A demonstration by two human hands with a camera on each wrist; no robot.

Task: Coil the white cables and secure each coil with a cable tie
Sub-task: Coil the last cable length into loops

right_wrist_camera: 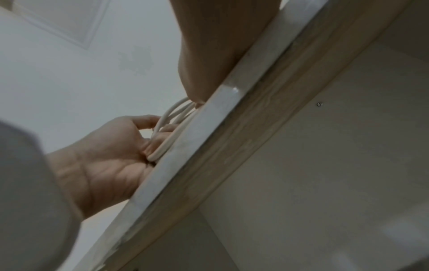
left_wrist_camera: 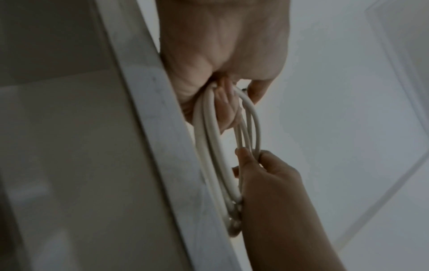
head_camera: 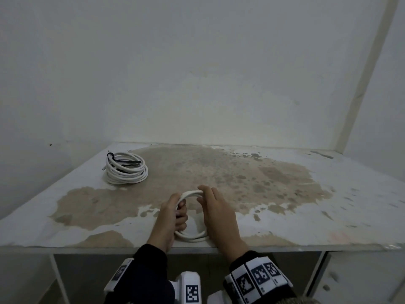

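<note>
A loose coil of white cable (head_camera: 191,236) lies near the table's front edge, between my hands. My left hand (head_camera: 180,213) grips its left side, fingers curled round the strands. My right hand (head_camera: 202,194) pinches the coil's far side between thumb and fingers. In the left wrist view the left hand (left_wrist_camera: 225,102) clasps the coil (left_wrist_camera: 209,146) while the right hand (left_wrist_camera: 255,161) pinches several strands. The right wrist view shows the left hand (right_wrist_camera: 130,143) wrapped round the coil (right_wrist_camera: 162,143) at the table edge. A second white coil (head_camera: 126,170), bound with a black cable tie (head_camera: 122,160), rests at the far left.
The white table (head_camera: 328,216) has large worn brown patches and stands against grey walls at the back and left. Its front edge (head_camera: 87,249) runs just under my wrists. Open shelving shows below the tabletop.
</note>
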